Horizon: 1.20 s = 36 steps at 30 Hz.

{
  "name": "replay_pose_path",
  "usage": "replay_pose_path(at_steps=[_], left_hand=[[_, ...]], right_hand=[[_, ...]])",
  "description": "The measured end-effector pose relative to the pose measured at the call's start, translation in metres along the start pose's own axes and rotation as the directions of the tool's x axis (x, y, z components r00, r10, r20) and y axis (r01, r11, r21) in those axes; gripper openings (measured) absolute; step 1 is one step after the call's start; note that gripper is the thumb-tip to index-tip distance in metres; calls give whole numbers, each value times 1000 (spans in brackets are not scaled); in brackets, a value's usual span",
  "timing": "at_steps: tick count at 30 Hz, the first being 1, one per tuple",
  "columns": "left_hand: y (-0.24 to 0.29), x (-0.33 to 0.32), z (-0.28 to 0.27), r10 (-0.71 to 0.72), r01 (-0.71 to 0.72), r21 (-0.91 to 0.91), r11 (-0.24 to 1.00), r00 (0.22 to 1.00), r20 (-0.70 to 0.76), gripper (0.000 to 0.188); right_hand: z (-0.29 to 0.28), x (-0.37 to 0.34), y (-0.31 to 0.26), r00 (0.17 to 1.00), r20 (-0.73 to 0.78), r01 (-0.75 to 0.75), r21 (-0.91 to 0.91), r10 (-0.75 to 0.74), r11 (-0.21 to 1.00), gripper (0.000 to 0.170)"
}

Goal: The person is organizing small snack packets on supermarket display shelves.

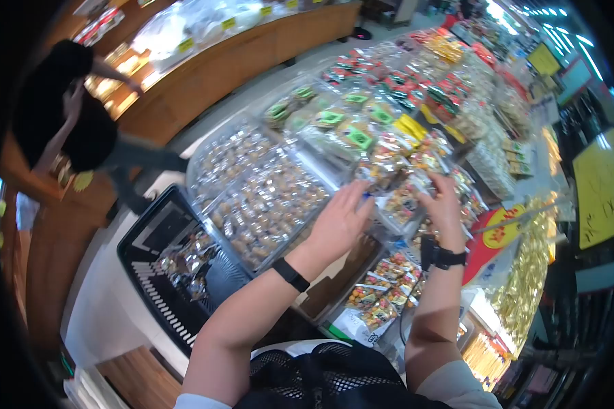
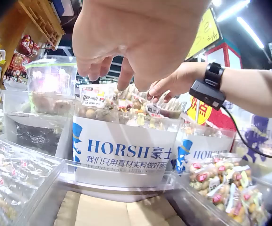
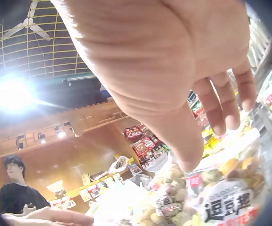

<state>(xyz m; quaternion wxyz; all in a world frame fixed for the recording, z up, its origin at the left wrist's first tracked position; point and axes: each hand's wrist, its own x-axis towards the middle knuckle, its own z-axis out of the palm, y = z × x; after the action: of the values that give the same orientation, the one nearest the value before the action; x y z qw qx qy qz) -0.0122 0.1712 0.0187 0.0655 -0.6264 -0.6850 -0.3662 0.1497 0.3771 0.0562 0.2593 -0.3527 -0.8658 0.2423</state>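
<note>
Small clear snack packets [image 1: 402, 202] fill a bin whose white front panel [image 2: 122, 153] reads HORSH in the left wrist view. Over the bin's left side is my left hand [image 1: 338, 221], fingers reaching down to the packets [image 2: 98, 96], none seen in its grip. My right hand [image 1: 445, 208] is at the other side, fingers spread and loosely bent. In the right wrist view, the thumb of the right hand [image 3: 173, 70] reaches the top of a packet [image 3: 228, 202]; whether it presses on it, I cannot tell. Both hands wear dark wrist bands.
A black basket [image 1: 174, 273] with shiny packets stands at the left. Trays of wrapped snacks [image 1: 266, 204] lie beside the bin, and colourful packets [image 1: 385, 290] fill a nearer compartment. A person in black [image 1: 61, 102] stands at the far left. A red-and-yellow sign [image 1: 494, 232] is at the right.
</note>
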Motion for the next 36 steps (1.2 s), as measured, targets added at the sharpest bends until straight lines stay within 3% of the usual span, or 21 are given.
replay_pose_path(at_steps=[1,3,4,6,9,13,14,16,17,19,21,23,24,25,26,27,28,29,32,34,36], left_hand=[[1,-15,-13,-39,39,27,999,999,-2,40],[-4,-55,-42,-76,66,-169,983,996,-51,34],[-12,-82,-55,-138,121,-155,980,986,-99,27],[-36,-145,-79,-362,351,-94,931,920,-152,25],[-89,-240,-101,-687,737,-69,673,587,-428,22],[-160,-350,-120,-743,972,-194,133,-32,-669,41],[-173,-360,-121,-744,970,-205,130,-42,-667,41],[-193,-372,-121,-667,991,-93,-93,-131,-734,53],[-200,-378,-121,-673,990,-104,-95,-141,-726,53],[-211,-384,-123,-876,977,-110,-182,-212,-433,60],[-220,-397,-120,-904,980,-93,-179,-201,-377,61],[-238,-418,-109,-927,954,-265,-140,-221,-304,60],[-241,-419,-108,-912,912,-374,-168,-288,-293,54],[-227,-409,-115,-912,911,-375,-169,-289,-290,54],[-195,-383,-132,-962,757,-646,-100,-239,-131,52],[-161,-357,-150,-991,517,-853,-75,-136,5,51],[-129,-334,-167,-995,522,-852,-47,46,83,47],[-103,-316,-179,-961,522,-853,-17,227,158,43],[-63,-288,-185,-807,598,-796,100,516,286,46],[-55,-269,-189,-643,636,-741,217,664,382,50],[-62,-260,-185,-524,660,-736,149,684,507,44]], right_hand=[[4,-1,4,996,-61,66,33,-64,997,46],[2,-6,-21,998,-32,-52,140,58,989,25],[5,-10,-35,998,1,-68,218,69,974,15],[21,-23,-62,988,111,-136,356,103,925,6],[60,-54,-106,947,314,-190,391,63,901,13],[119,-115,-172,791,596,-69,314,-140,947,15],[134,-130,-178,710,675,-46,331,-202,942,16],[152,-153,-198,594,720,98,378,-359,921,20],[159,-161,-205,517,761,147,371,-391,917,21],[168,-174,-213,445,793,200,365,-416,909,21],[172,-181,-213,440,804,202,345,-400,916,21],[174,-184,-210,433,814,200,333,-388,921,21],[174,-184,-206,445,844,100,285,-299,953,21],[176,-185,-203,448,869,-2,234,-209,972,22],[179,-185,-200,448,870,-3,232,-206,973,22],[184,-186,-198,491,850,-189,316,-189,930,31],[187,-185,-198,530,832,-362,396,-163,844,41],[189,-183,-203,529,833,-364,398,-165,842,41],[198,-179,-216,492,837,-596,524,-239,608,68],[193,-177,-237,509,831,-619,536,-227,574,64],[195,-178,-236,539,824,-620,529,-176,579,46]])
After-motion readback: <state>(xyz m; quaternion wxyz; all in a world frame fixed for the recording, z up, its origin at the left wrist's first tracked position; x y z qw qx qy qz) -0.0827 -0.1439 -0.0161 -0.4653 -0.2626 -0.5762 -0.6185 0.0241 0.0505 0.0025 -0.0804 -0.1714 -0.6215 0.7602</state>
